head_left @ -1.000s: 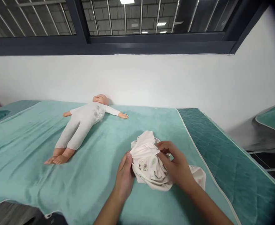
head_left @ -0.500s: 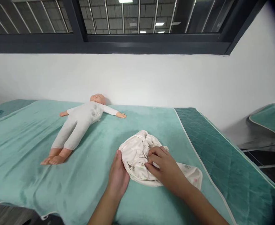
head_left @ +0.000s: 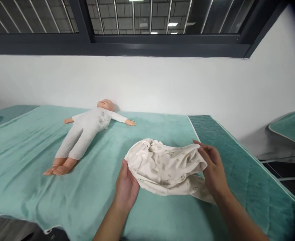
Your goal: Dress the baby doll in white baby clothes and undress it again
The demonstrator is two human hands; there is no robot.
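A white baby garment with a small faint print lies bunched on the green bedspread in the head view. My left hand grips its left edge, thumb on top and fingers underneath. At the other end, my right hand pinches a part of the garment that is drawn out to the right and slightly raised. Another loose part of the cloth hangs below my right hand. The garment's exact cut is hidden by its folds.
A baby doll in white lies on its back at the left, arms spread. Beneath everything is a green bedspread, with a darker quilted cover on the right. Behind stand a white wall and a barred window.
My right hand has moved right from the garment's middle, pulling a part of it outward, so the bundle is now stretched wider. My left hand keeps its grip.
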